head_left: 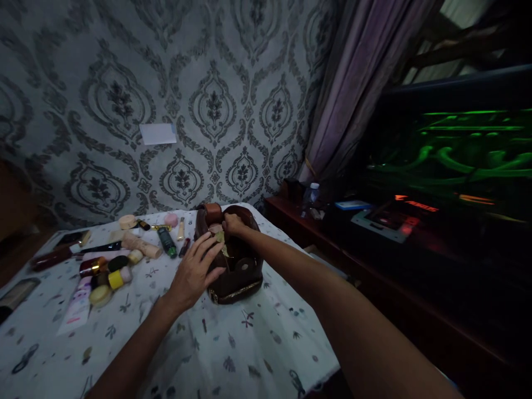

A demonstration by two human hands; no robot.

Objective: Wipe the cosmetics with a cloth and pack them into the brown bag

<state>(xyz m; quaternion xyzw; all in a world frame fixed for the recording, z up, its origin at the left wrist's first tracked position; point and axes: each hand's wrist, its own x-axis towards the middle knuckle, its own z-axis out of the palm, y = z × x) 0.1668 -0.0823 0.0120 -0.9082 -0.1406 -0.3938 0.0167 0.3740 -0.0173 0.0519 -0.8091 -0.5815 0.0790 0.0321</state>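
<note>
At the bag's mouth: my right hand [233, 224] sits bunched over the far rim, knuckles up. The light is too dim for me to tell whether it pinches the rim, something inside, or nothing.
Against the near side: my left hand [195, 271] is spread flat on the leather, fingers fanned, with the fingertips reaching the opening.
Bag: the brown bag [241, 271] stands upright and open between my two hands, on the surface [249, 343] and close to its right edge.
Risk, tipping: only a flat palm steadies the bag, so I judge a sharp upward tug from my right hand could tilt it and spill what is inside.
Risk, edge: the cloth [286, 354] hangs over the edge just beside the bag. A push to the right could slide both towards the drop.
Risk, neighbours: a green bottle [167, 242] lies near the bag's left side, and a yellow-lidded jar [116, 279] lies near my left forearm. A careless sweep could set them rolling.
Risk, sight: the bag's inside is dark, so I might fumble.
</note>
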